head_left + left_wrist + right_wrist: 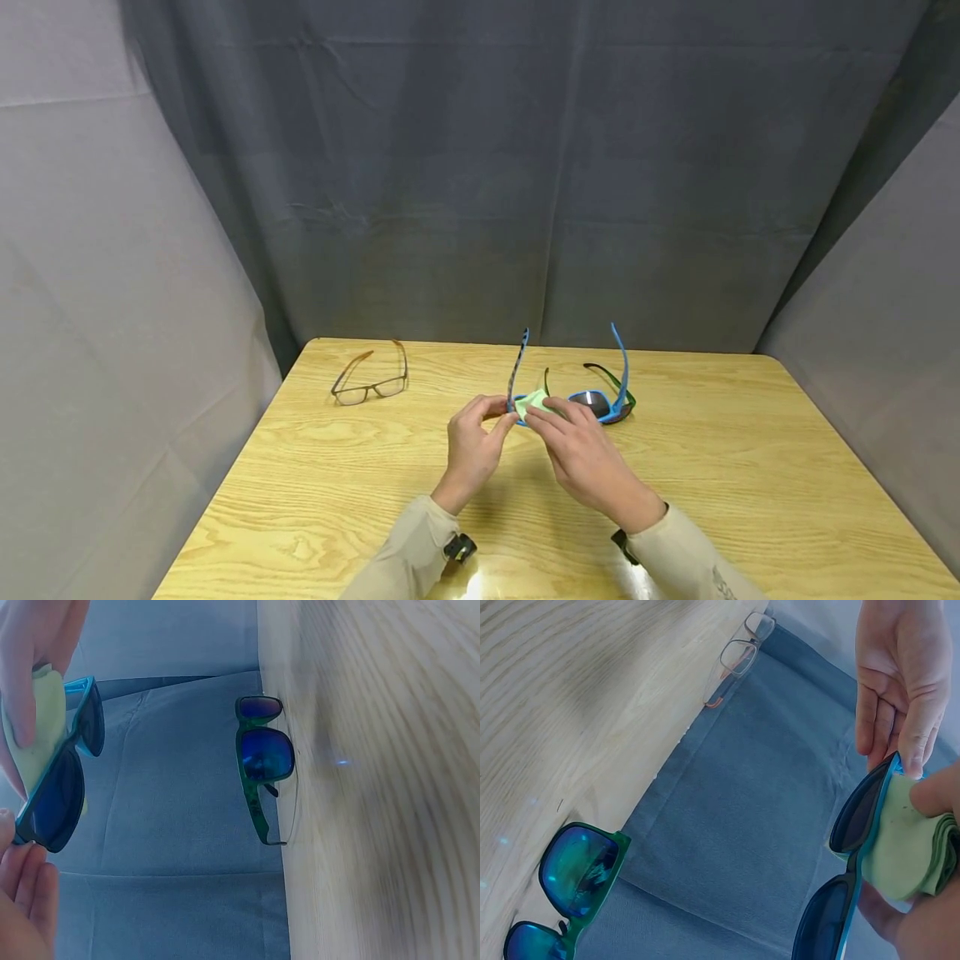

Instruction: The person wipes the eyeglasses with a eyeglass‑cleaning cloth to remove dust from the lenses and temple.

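So the blue sunglasses (590, 403) are up off the table, right between 2 hands, arms sticking up. The left hand (474, 446) has a snug pinch on the frame's left end, by the hinge, thumb and fingers nearly together with just the frame between. The right hand (588, 458) has a light green cloth (533, 404) bunched in its fingers, closed down to the cloth's thickness, and it's up against the lens nearest the left hand. Just past the grip and a bit right, there's a pair of green sunglasses (266, 754) sitting on the wood table (337, 500), mirrored blue lenses, partly hidden behind the blue ones in the head view. Well off to the left of the grip: 1 pair of clear eyeglasses (372, 392), arms unfolded. Farther back from the hands hangs a dark grey curtain (450, 167).
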Demonstrator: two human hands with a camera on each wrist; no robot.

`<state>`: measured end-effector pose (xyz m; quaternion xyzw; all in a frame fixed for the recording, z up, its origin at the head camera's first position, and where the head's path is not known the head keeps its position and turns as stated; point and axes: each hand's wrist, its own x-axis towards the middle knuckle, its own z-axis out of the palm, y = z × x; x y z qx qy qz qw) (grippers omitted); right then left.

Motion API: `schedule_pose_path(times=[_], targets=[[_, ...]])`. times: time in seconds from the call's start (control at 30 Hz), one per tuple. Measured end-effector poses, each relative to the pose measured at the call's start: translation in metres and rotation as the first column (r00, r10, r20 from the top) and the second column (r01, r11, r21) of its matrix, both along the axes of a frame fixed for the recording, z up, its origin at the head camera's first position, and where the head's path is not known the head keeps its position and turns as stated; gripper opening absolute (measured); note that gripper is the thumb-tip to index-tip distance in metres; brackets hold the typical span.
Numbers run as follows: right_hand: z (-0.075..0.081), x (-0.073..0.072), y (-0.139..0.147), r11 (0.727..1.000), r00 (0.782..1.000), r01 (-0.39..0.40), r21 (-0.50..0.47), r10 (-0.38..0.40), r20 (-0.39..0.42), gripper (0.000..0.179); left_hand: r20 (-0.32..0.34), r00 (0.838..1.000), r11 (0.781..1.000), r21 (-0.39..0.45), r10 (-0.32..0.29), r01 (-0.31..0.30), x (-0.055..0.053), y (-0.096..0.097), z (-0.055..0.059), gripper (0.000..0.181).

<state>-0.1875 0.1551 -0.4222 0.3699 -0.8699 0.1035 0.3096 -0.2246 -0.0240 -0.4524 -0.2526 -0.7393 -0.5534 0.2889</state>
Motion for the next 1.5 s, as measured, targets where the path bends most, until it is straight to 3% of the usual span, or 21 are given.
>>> schedule_pose_path(times=[0.27,0.47,0.67,0.8,0.9,1.07,1.2,1.37,1.5], targets=[[0.0,0.002,0.002,0.998,0.998,-0.061,-0.002,0.061,-0.032,0.032,0.031,0.999,0.999,0.02,0.038,-0.039,-0.002,-0.002,0.002,0.019],[0.003,0.006,0.006,0.994,0.993,-0.11,-0.02,0.109,-0.052,0.046,0.032,0.998,0.999,0.014,0.046,-0.047,-0.005,-0.006,0.001,0.019],[0.001,0.011,0.016,0.984,0.989,-0.146,-0.101,0.147,0.004,0.039,0.112,0.991,0.996,0.038,0.074,-0.079,-0.009,-0.017,0.005,0.016],[-0.007,0.014,0.027,0.976,0.988,-0.071,-0.208,0.098,0.12,0.027,0.162,0.983,0.994,0.058,0.087,-0.097,-0.011,-0.024,0.006,0.016],[-0.015,0.015,0.036,0.962,0.971,0.065,-0.267,0.001,0.241,0.033,0.183,0.98,0.993,0.073,0.081,-0.096,-0.011,-0.029,0.005,0.017],[-0.021,0.011,0.047,0.902,0.891,0.3,-0.312,-0.148,0.429,0.028,0.193,0.98,0.994,0.086,0.049,-0.067,-0.012,-0.034,0.004,0.019],[-0.021,0.006,0.054,0.828,0.839,0.43,-0.36,-0.219,0.497,0.022,0.213,0.977,0.996,0.078,0.012,-0.03,-0.011,-0.034,0.001,0.021],[-0.015,0.003,0.057,0.754,0.819,0.503,-0.423,-0.259,0.512,0.022,0.253,0.967,0.998,0.055,-0.016,0.002,-0.008,-0.031,-0.001,0.021],[-0.008,0.001,0.056,0.701,0.822,0.524,-0.484,-0.267,0.502,0.024,0.246,0.969,1.0,0.027,-0.014,0.007,0.005,-0.028,0.016,0.017]])
